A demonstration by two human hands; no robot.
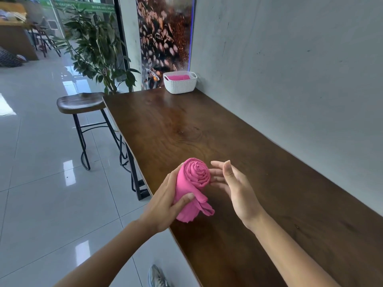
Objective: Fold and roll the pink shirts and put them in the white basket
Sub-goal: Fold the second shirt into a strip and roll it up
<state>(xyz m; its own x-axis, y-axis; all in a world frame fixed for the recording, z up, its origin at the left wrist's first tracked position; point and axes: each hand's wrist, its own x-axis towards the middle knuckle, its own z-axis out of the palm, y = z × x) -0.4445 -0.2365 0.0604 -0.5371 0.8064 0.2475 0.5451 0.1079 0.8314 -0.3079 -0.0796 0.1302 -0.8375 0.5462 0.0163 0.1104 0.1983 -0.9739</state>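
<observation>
A pink shirt (193,183) is rolled into a tight spiral bundle, held just above the near left edge of the dark wooden table (238,146). My left hand (165,200) grips the roll from the left, thumb across its lower part, where a loose flap hangs. My right hand (232,184) is beside the roll on the right, fingers straight, fingertips touching the spiral end. The white basket (179,84) stands at the table's far end against the wall, with pink fabric (178,77) inside it.
A grey wall (290,69) runs along the table's right side. A wooden stool (83,103) with black metal legs stands left of the table's far end, a potted plant (97,46) behind it. Glossy tiled floor (41,162) lies to the left.
</observation>
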